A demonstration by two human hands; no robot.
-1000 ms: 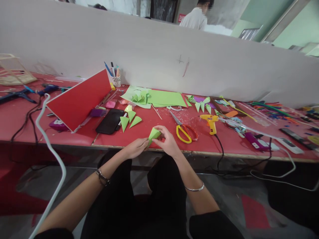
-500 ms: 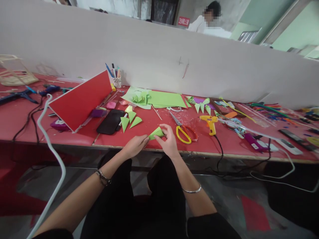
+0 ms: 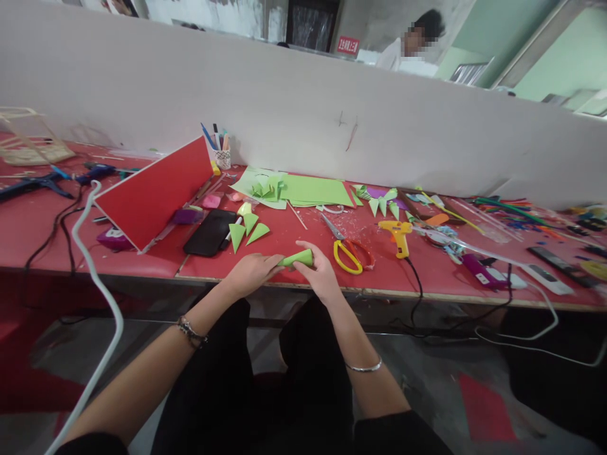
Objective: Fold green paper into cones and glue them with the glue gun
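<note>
A small green paper cone [image 3: 298, 258] is held between my two hands above the front edge of the red table. My left hand [image 3: 253, 272] pinches its narrow end. Around the wide end curve the thumb and fingers of my right hand [image 3: 320, 272]. Several finished-looking green paper cones [image 3: 247, 231] lie just beyond my left hand, beside a black phone [image 3: 211, 232]. To the right of my hands rest scissors [image 3: 348, 256] with yellow and orange handles.
Green paper sheets [image 3: 315, 189] lie at the back. A yellow glue gun [image 3: 398, 237] with a black cord sits at right. On the left a red board [image 3: 156, 189] leans upright near a pen cup [image 3: 222, 157]. A white partition [image 3: 284, 101] runs behind; a person is beyond it.
The green paper has turned from a flatter wedge into a narrower rolled cone. My right fingers have shifted around it. The person behind the partition has moved right.
</note>
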